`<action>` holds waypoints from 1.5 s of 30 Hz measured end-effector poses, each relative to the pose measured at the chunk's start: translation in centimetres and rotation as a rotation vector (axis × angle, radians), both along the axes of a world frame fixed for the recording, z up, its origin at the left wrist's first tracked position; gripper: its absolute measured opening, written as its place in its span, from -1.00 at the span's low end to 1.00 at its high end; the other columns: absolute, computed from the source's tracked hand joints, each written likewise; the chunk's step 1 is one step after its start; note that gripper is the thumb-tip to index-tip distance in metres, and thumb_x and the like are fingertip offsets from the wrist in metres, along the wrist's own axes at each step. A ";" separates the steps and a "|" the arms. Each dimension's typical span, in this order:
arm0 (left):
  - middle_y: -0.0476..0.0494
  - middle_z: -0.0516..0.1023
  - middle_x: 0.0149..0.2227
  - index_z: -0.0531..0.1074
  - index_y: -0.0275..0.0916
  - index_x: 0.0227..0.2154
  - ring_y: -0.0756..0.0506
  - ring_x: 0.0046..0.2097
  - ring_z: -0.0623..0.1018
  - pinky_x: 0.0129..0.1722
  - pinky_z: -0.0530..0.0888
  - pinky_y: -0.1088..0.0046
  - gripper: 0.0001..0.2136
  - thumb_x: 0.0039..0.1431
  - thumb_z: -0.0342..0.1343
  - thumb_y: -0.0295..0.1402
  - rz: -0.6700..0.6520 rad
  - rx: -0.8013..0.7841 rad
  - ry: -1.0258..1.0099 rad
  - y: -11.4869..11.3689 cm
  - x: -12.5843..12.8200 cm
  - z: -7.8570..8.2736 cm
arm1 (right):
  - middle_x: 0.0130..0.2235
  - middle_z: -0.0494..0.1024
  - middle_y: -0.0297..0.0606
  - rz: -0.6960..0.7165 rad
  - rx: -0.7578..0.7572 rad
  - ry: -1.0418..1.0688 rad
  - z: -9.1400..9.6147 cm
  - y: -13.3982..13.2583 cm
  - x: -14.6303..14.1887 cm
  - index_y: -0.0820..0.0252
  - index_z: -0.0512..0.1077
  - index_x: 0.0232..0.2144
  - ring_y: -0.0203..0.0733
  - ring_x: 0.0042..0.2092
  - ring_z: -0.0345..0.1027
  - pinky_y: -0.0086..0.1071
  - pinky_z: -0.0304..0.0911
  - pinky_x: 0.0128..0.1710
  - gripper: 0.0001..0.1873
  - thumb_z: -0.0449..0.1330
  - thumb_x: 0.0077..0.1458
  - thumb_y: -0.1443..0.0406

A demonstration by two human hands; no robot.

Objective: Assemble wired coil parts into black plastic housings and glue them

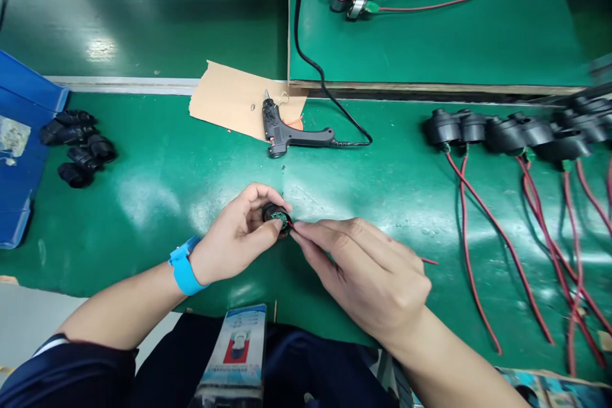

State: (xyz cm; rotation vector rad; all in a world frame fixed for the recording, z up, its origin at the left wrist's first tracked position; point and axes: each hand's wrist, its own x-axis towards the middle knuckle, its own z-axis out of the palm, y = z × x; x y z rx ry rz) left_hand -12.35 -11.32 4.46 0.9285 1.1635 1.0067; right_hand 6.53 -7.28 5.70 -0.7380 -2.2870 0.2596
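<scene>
While the left hand point(236, 236) curls its thumb and fingers around a small black housing point(274, 211), near the middle of the frame, the right hand point(366, 268) meets it from the right. The left thumb presses on the green board point(278, 219) that shows in the housing's open end. The right thumb and forefinger are pinched together at the rim, on a red wire point(291, 225); a red end also shows past the far side of that hand, but the hand hides the run between. A blue wristband point(185, 268) circles the left wrist.

Above the hands, at the upper centre, a glue gun point(303, 137) lies on its side, its nozzle over a piece of cardboard point(224, 101) and its handle on the green table point(157, 172). Its black cord point(299, 32) loops up to the top edge. At the left of the frame, a cluster of black fittings point(81, 156) lies beside a blue bin point(16, 197). Along the right, black caps point(442, 127) stand in a row, with red leads point(478, 217) trailing down from them. At the top right, metal motors point(356, 7) lie heaped on a raised shelf point(430, 51). At the bottom centre, a printed card point(238, 350) shows against dark clothing point(306, 357).
</scene>
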 end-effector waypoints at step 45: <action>-0.20 0.48 0.00 0.34 -0.21 0.06 -0.13 0.09 0.46 0.15 0.40 0.22 -0.74 0.38 -0.11 -0.46 -0.257 0.318 0.555 -0.6 -0.7 1.6 | -0.39 0.63 -0.34 0.112 -0.314 0.050 0.4 0.4 0.6 0.17 0.49 -0.29 -0.33 -0.42 0.51 -0.48 0.43 -0.39 -0.94 0.26 0.22 0.42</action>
